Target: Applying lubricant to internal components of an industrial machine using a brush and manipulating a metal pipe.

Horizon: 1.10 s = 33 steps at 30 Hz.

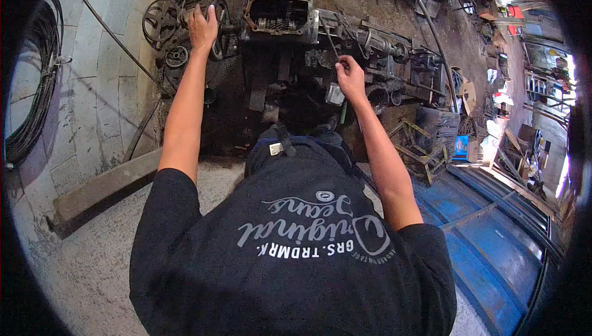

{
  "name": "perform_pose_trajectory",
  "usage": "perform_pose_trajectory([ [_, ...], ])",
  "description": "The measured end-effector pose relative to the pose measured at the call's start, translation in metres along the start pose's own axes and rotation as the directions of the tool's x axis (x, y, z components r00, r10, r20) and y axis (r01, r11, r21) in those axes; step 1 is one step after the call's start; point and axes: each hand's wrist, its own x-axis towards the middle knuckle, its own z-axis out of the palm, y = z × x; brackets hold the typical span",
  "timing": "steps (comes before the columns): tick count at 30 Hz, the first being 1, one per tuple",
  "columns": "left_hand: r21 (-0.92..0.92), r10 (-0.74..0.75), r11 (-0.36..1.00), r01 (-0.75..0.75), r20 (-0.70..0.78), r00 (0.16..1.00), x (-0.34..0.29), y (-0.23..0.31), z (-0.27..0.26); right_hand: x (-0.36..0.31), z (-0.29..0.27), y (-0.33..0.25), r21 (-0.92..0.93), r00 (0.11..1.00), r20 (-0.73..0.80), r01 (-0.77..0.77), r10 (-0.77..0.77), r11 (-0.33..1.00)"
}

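Right hand: bare fingers are closing narrowly around the near end of a thin dark rod (pixel 331 41), with the hand (pixel 351 80) lying just right of the open metal housing.
Thin rod: it is pointing away from the fingertips, its long axis slanting forward and slightly left toward the housing's right end; the right hand is the nearer one.
Left hand: across the housing, this hand (pixel 203 31) is spreading its fingers and thumb beside a dark wheel (pixel 222 35); whether they are touching it is hard to tell.
Open housing: the greasy metal housing (pixel 277 37) is sitting between the two hands, baring its gears (pixel 279 24).
Shaft assembly: a long metal shaft assembly (pixel 379 44) is stretching rightward from the housing.
Workshop edges: coiled black cable (pixel 37 95) is hanging at left; blue metal panels (pixel 475 213) are lying at lower right.
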Motion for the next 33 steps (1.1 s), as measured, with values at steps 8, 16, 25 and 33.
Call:
perform_pose_trajectory([
  [8, 0.06, -0.203, 0.978, 0.202, 0.026, 0.979, -0.001, 0.005, 0.023, 0.057, 0.066, -0.06, -0.277, 0.978, 0.167, -0.078, 0.128, 0.958],
  [16, 0.039, -0.223, 0.974, 0.222, 0.037, 0.974, 0.013, -0.005, 0.02, 0.082, 0.113, -0.078, -0.292, 0.975, 0.157, -0.104, 0.155, 0.951],
  [25, 0.023, -0.136, 0.99, 0.136, 0.015, 0.991, 0.012, -0.012, 0.027, 0.088, 0.12, -0.092, -0.339, 0.928, 0.116, -0.299, 0.355, 0.892],
  [33, 0.045, -0.172, 0.985, 0.169, 0.077, 0.982, 0.011, -0.01, 0.026, 0.089, 0.123, -0.103, -0.363, 0.894, 0.105, -0.374, 0.436, 0.853],
])
